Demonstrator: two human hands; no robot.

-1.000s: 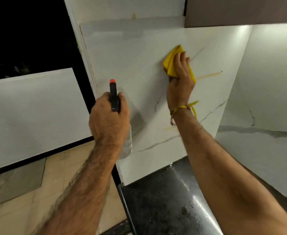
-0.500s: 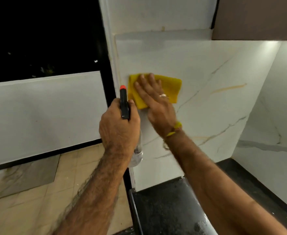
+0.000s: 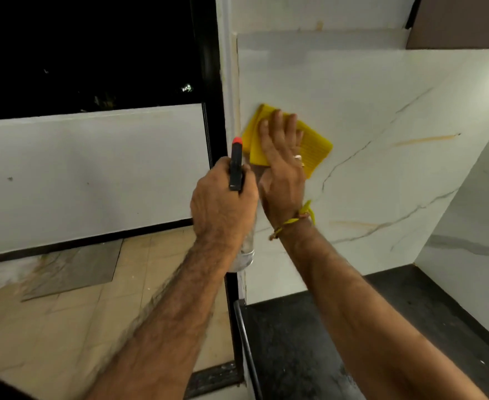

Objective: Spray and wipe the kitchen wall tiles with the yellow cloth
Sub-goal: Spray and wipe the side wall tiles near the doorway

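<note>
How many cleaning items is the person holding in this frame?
2: a folded yellow cloth pressed flat on the white marble wall tile under the right hand; a clear spray bottle gripped by the left hand.

The folded ribbed cloth [image 3: 315, 145] is bright yellow, with fine parallel ridges across its face. The glossy wall tiles [image 3: 381, 116] are white marble-patterned, crossed by thin grey veins and a few orange-tan streaks. The spray bottle [image 3: 236, 166] has a black head tipped with an orange-red nozzle and what looks like a clear body. A yellow thread band [image 3: 298, 219] circles one wrist. The speckled stone worktop [image 3: 295, 342] is black. The floor tiles [image 3: 64, 327] are beige.
</note>
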